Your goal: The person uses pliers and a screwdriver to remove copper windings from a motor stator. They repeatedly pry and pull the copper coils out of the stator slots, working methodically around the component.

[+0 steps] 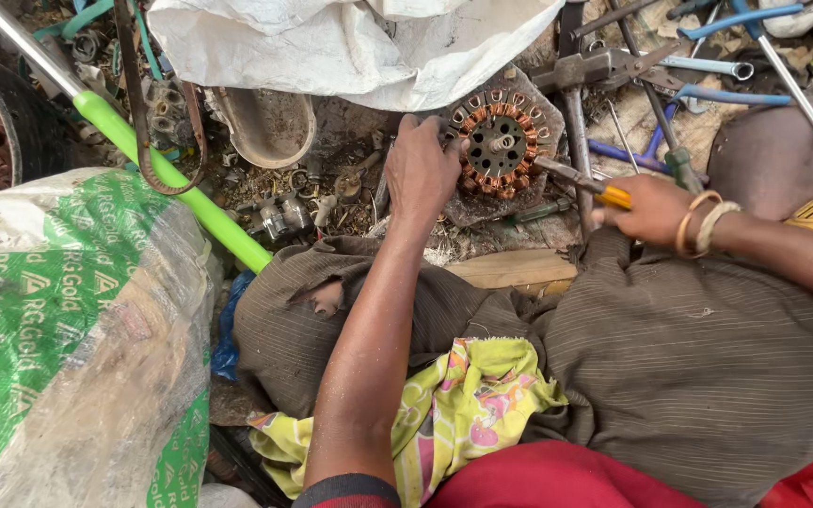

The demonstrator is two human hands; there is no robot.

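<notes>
Here the round motor part (501, 143) with copper coils lay on the ground above the knees, and it looked heavy and hard. The left hand (421, 169) pressed its rim with bent fingers, the best place to hold, while the right hand (649, 209), just right of it, was closed around yellow-handled pliers (583, 182).

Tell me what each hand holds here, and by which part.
The right hand grips a tool by its yellow handle, metal tip toward the copper-wound motor stator. The left hand rests on the stator's left edge, steadying rather than lifting it.
</notes>
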